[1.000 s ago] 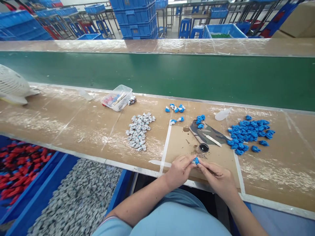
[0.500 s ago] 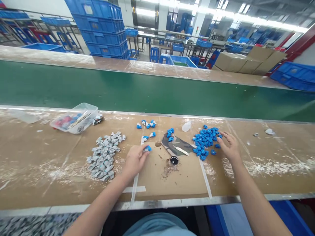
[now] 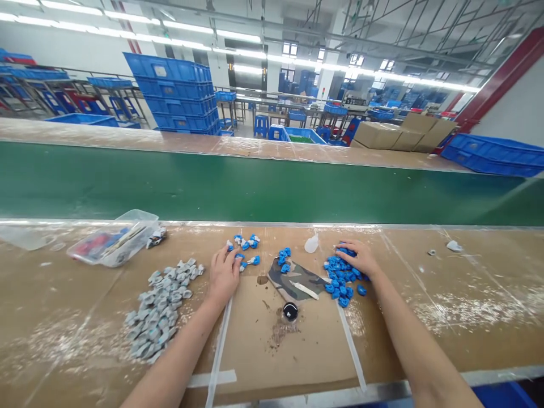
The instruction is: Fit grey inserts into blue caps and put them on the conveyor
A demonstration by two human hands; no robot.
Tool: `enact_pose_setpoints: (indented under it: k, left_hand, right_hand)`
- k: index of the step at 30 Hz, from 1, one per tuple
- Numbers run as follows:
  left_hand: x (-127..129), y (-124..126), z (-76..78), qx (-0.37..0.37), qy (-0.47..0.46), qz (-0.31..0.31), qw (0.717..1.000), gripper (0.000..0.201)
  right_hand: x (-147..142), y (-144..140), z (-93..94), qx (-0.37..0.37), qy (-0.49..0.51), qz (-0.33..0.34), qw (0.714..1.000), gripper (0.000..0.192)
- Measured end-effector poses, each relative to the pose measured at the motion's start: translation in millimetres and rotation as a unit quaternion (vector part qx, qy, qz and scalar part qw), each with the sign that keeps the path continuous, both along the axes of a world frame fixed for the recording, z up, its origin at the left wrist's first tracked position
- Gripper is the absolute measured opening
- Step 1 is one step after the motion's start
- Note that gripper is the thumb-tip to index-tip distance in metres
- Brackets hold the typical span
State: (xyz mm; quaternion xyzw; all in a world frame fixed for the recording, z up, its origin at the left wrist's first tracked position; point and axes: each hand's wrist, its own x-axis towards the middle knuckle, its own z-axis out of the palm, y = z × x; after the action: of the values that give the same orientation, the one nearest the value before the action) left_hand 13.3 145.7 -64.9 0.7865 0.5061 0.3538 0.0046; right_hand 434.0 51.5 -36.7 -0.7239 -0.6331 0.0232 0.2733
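My left hand (image 3: 224, 275) is closed, fingers bent, beside a loose group of small blue-and-white parts (image 3: 254, 260). At its thumb and fingertips shows a blue part (image 3: 239, 256), partly covered by the hand. My right hand (image 3: 360, 258) reaches over the far end of a pile of small blue parts (image 3: 340, 277), its fingers apart and touching the top pieces. Left of my left forearm lies a heap of grey parts (image 3: 159, 306). A camouflage cloth (image 3: 278, 280) between the hands carries several blue parts and a white, blade-like tool (image 3: 306, 290).
A round black-topped container (image 3: 290, 311) stands on the taped cardboard sheet (image 3: 314, 351). A clear plastic box (image 3: 114, 241) with tools is at the left. A white teardrop-shaped piece (image 3: 311, 243) lies behind the cloth. Beyond runs a green conveyor belt (image 3: 255, 190).
My left hand has moved away from me and slightly left, to the blue-and-white group. My right hand has moved left, from beside the blue pile onto it. The view has tilted up.
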Motion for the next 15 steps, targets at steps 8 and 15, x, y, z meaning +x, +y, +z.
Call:
enact_pose_setpoints:
  k: [8,15]
  left_hand:
    - [-1.1,1.5,1.0,-0.008,-0.012,-0.005,1.0,0.04]
    - [-0.4,1.7,1.3,-0.002,-0.021,-0.004,1.0,0.038]
  right_hand:
    - [-47.2,-75.8,-0.2,0.017,-0.032,0.007,0.999,0.032]
    - [-39.6,-97.6,2.5,0.039,-0.03,-0.013,0.999,0.036]
